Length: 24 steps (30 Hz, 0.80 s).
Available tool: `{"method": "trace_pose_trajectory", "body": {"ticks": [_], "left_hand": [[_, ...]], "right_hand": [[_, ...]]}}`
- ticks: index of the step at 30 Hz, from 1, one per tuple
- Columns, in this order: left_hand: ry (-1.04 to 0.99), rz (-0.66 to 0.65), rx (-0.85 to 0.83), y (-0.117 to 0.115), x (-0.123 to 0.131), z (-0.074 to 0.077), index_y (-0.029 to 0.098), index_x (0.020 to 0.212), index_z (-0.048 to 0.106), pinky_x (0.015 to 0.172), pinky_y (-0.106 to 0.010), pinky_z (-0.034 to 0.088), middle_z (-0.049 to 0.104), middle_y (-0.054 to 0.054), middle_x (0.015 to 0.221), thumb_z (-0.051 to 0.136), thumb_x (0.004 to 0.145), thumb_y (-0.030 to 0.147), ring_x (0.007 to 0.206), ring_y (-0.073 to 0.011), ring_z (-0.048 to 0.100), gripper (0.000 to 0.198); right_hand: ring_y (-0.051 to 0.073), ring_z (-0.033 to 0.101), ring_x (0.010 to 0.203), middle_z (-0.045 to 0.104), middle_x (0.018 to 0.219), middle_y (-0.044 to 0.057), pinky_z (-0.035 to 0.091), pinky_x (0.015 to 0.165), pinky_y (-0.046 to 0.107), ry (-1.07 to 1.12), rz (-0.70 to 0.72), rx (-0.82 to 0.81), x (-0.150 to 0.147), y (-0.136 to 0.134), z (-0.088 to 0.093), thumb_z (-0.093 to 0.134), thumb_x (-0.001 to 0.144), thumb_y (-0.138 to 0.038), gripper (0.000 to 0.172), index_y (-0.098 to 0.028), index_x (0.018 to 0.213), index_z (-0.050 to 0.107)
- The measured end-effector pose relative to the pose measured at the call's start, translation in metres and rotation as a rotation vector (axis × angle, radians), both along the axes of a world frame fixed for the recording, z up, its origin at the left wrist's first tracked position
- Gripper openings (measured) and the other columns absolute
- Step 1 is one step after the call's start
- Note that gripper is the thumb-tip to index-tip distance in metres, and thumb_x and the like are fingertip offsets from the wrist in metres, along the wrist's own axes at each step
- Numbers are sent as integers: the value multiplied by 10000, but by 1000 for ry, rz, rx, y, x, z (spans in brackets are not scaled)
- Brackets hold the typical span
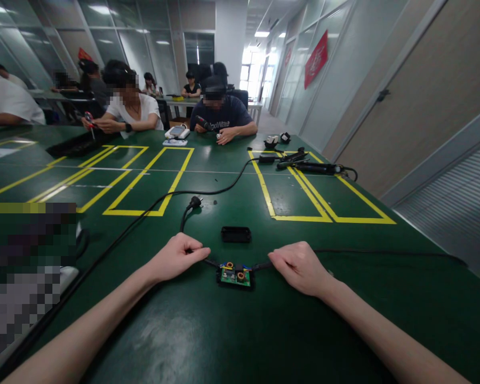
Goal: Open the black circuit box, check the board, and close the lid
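Note:
An opened black power adapter lies on the green table between my hands, its green circuit board with coils facing up. My left hand is closed, pinching the black cable that leaves the adapter's left end and runs up to a plug. My right hand is closed on the cable at the adapter's right end; that cable runs off to the right. The adapter's black lid lies just beyond, apart from both hands.
Yellow tape rectangles mark the table. A second long black cable crosses it. Tools and adapters lie at the far right. Several people sit at the far edge, working with their own hands. A blurred patch covers the left.

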<state>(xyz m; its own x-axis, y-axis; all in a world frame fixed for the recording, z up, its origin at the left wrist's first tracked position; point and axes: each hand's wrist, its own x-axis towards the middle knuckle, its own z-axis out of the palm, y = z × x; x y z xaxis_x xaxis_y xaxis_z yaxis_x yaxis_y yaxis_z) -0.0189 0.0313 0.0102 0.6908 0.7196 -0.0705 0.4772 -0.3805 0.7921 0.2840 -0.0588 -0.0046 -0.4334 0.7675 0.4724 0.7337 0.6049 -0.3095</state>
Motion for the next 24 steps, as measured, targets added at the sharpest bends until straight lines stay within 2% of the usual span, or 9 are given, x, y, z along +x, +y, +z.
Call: {"method": "trace_pose_trajectory", "body": {"ticks": [8,15,19,24], "left_hand": [[82,-14,166,-3,0,-5,190,523,286,532,-241,202,220,55,539,464,918,474,535,-89,230,518],[157,-29,397,-5,-1,-11,180,521,328,540,-250,201,256,59,501,450,942,412,479,-81,258,496],[174,-87,501,-10,0,-11,179,547,380,546,-254,211,359,46,494,434,953,351,463,-84,334,444],[171,-129,578,-16,4,-9,180,569,396,546,-251,231,426,35,503,435,944,272,468,-93,375,389]], "right_hand": [[78,424,406,496,466,-24,276,518,233,-70,-13,8,3,3,-4,391,1088,-318,578,-177,546,532],[84,443,411,511,466,-20,267,518,232,-108,-69,23,4,2,-2,439,1073,-334,553,-177,551,534],[87,444,421,522,484,-20,274,517,237,-140,-64,-52,5,2,1,457,1054,-318,520,-181,557,528],[87,476,453,559,529,-18,315,531,226,-163,0,-154,2,0,2,464,1003,-203,421,-179,589,538]]}}
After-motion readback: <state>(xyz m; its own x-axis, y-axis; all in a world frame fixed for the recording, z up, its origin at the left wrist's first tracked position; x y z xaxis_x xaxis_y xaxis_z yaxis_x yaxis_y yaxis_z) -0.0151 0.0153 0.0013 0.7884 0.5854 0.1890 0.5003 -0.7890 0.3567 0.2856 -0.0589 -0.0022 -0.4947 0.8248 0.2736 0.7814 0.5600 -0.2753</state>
